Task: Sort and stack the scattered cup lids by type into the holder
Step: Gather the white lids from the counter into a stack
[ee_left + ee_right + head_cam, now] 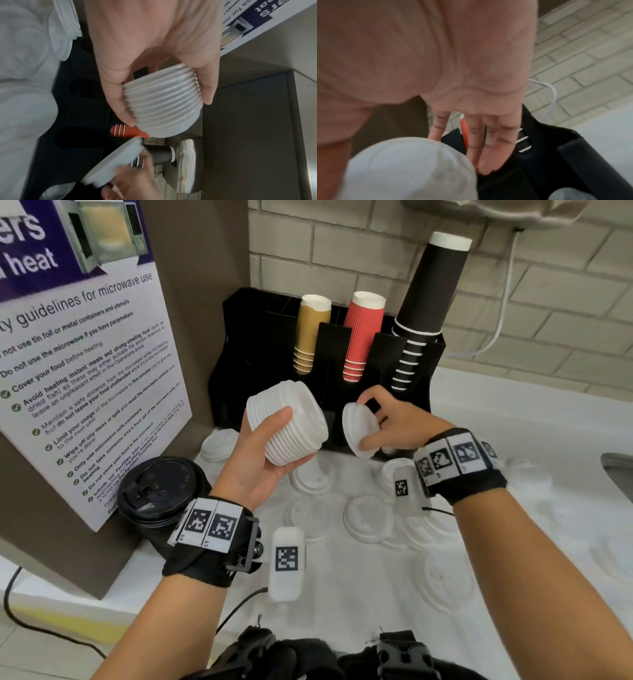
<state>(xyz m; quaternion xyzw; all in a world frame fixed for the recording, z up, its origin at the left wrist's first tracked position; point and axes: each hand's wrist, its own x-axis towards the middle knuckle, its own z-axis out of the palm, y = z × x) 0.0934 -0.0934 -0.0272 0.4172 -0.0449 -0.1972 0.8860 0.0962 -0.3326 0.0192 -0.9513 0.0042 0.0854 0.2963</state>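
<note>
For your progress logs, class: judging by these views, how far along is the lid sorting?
Done: a tall stack of white lids is gathered, gripped in the left hand. In hand: the right hand holds a single white lid beside that stack. Left: many loose lids lie on the counter, and neither held item is in the black holder.

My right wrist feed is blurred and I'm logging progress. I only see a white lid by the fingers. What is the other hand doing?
Observer: The left hand holds a tilted stack of white lids in front of the black holder.
Operator: Does what I hold touch it?
Observer: No. The right hand pinches a single white lid on edge, just right of the stack, apart from it.
Operator: Anything left to sort?
Observer: Yes. Loose white lids lie scattered on the counter.
</note>
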